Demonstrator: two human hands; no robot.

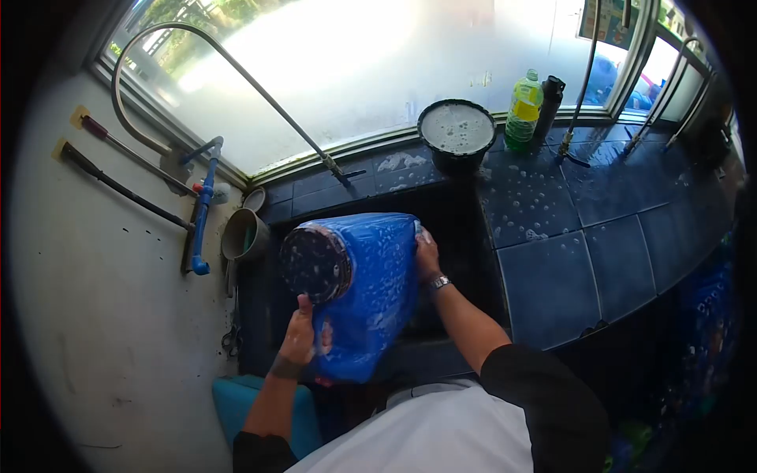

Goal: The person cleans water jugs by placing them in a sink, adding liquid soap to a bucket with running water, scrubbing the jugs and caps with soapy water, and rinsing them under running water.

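Observation:
A large blue plastic water container [371,284], streaked with soap suds, is tilted on its side over the dark sink [489,292]. Its wide black cap [314,264] faces left. My left hand [298,335] grips the container just below the cap, thumb up; some fingers are hidden against the plastic. At the container's right end is my right hand [426,256], closed, with a watch on the wrist. A small pale patch shows at its fingertips, too small to name.
On the wet tiled ledge stand a black bucket of foamy water [456,134], a green-tinted bottle [523,110] and a dark bottle [550,106]. A metal faucet [339,169] rises behind the sink. Blue pipe [205,213] and brushes [130,154] line the left wall, above a pot [240,235].

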